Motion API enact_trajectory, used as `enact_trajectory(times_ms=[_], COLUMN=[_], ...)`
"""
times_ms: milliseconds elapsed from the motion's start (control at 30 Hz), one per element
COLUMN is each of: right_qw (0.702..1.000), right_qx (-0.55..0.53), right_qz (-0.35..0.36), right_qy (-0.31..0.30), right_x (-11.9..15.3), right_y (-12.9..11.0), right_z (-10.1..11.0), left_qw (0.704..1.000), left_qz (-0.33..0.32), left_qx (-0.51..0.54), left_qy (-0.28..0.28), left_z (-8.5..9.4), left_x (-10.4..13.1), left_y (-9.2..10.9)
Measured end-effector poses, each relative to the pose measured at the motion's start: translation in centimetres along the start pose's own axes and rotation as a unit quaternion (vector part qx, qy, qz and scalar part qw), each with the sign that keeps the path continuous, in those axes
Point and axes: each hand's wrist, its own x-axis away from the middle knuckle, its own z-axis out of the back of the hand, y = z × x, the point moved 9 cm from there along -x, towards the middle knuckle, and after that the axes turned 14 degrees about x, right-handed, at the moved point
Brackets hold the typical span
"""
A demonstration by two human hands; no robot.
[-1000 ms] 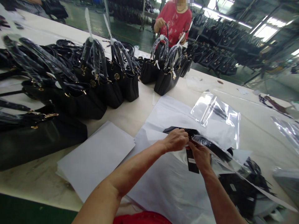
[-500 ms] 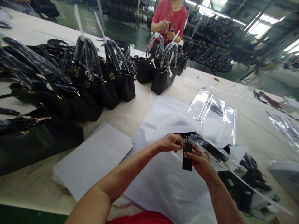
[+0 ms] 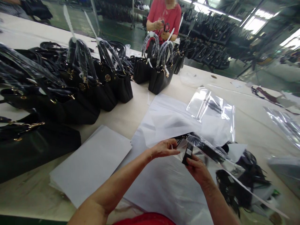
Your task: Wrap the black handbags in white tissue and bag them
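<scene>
My right hand (image 3: 197,167) pinches a black hang tag (image 3: 188,152) with a small white label on it, held tilted. To its left is my left hand (image 3: 165,148), fingers stretched out and apart, close to the tag but not gripping it. Thin dark cords show beside the left fingertips. Just beyond both hands lies a black handbag, partly hidden under white paper (image 3: 168,114); its plastic-wrapped handle (image 3: 203,145) runs to the right.
Several black handbags (image 3: 110,84) with wrapped handles stand at the left and back. A stack of white sheets (image 3: 91,165) lies left of my arms. Clear plastic bags (image 3: 212,107) and black tags (image 3: 236,187) lie at right. A person in red (image 3: 164,18) stands across the table.
My left hand has moved off the tag to the left and its fingers have opened. The tag has turned in my right hand, bringing its white label into view.
</scene>
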Motion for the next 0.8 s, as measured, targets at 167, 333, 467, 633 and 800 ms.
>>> enact_trajectory(times_ms=[167, 333, 467, 633, 800], right_qw=[0.99, 0.977, 0.969, 0.969, 0.978], right_qx=[-0.032, -0.011, -0.003, -0.057, -0.066], right_qz=[0.048, 0.109, 0.154, 0.148, 0.138], right_qy=[0.131, 0.185, 0.191, 0.192, 0.139], right_x=[-0.6, -1.1, -1.1, -1.7, -2.8], right_y=[-0.5, -1.5, -2.3, -2.3, -1.4], right_z=[0.8, 0.5, 0.2, -0.5, -1.7], left_qw=[1.0, 0.997, 0.991, 0.989, 0.996], left_qz=[-0.006, -0.039, -0.03, -0.047, -0.052], left_qx=[-0.002, 0.064, 0.127, 0.137, 0.071], left_qy=[-0.004, 0.029, 0.034, 0.032, -0.019], left_z=[-0.3, -0.3, -0.6, -1.0, -2.2], left_x=[0.5, 0.9, 0.9, 1.2, 1.7], left_y=[-1.5, -2.1, -2.6, -2.1, -0.5])
